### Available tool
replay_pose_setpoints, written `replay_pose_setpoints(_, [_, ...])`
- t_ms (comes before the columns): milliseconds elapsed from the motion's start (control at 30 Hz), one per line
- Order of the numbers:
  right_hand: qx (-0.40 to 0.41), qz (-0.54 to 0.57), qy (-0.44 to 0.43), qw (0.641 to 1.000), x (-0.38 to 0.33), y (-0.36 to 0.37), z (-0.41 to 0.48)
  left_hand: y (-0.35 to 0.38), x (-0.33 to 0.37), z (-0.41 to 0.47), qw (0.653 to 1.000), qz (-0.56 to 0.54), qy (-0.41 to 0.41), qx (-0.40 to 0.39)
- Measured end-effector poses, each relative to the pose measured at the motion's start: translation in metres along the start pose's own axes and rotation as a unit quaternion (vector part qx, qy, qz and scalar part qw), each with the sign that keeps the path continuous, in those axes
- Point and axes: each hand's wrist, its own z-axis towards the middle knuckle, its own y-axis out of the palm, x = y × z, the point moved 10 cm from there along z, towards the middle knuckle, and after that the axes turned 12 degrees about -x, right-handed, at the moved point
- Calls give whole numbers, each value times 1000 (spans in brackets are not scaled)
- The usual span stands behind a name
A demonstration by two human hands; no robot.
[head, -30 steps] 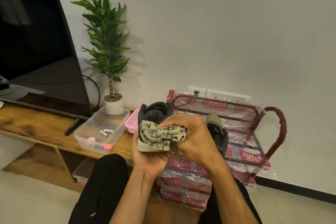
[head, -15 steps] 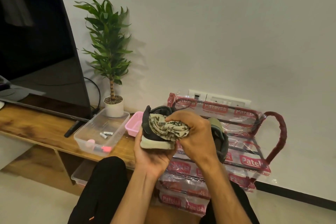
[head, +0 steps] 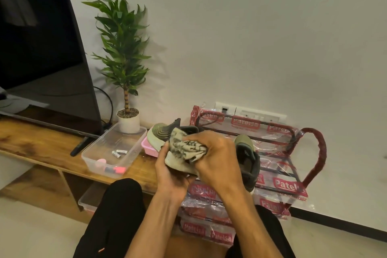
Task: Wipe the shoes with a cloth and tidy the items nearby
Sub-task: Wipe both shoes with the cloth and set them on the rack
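White wall and low wooden bench (head: 37,144) form the setting, with a plastic-wrapped red shoe rack (head: 314,153) standing just beside the bench. Left hand (head: 170,176) cups one olive-and-grey shoe (head: 160,134) from beneath, fingers curled round its sole. It holds the shoe in the air in front of the rack, toe pointing left. Right hand (head: 217,159) grips a bunched patterned cloth (head: 184,148) and presses it against the shoe's upper. Second shoe (head: 247,161) rests on the rack's upper tier, just beside the right hand. Judged progress: wiping of the held shoe is under way; whether the second has been wiped cannot be told. Tidying appears to remain, since batteries (head: 119,152) and small pink items (head: 117,170) lie loose in a clear tub (head: 92,159) on the bench, with a pink tray (head: 147,148) beside it
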Motion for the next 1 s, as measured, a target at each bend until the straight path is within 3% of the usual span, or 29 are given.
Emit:
replay_pose_setpoints(67, [-13,-1,-1,1000,-4,4,-4,1,0,-2,1000,7,1,0])
replay_pose_setpoints(233, [115,-66,64,989,22,-17,-3,1,-4,-6,1000,27,-1,-5])
replay_pose_setpoints(400, [112,-32,36,993,11,-19,-7,19,-5,-11,997,6,-27,-66])
replay_pose_setpoints(500, [157,51,87,982,32,-34,-7,27,-11,-12,993,10,-46,-107])
replay_pose_setpoints(567, [182,155,150,959,53,-39,-12,28,-15,-11,991,-24,-58,-121])
replay_pose_setpoints(633, [201,225,160,940,62,-41,-18,25,-18,-8,990,-53,-63,-115])
replay_pose_setpoints(833, [79,129,125,981,39,-12,-9,29,-18,-11,997,25,-34,-62])
replay_pose_setpoints(1000, [-41,31,110,993,29,9,-9,15,-7,-8,1000,16,-2,-24])
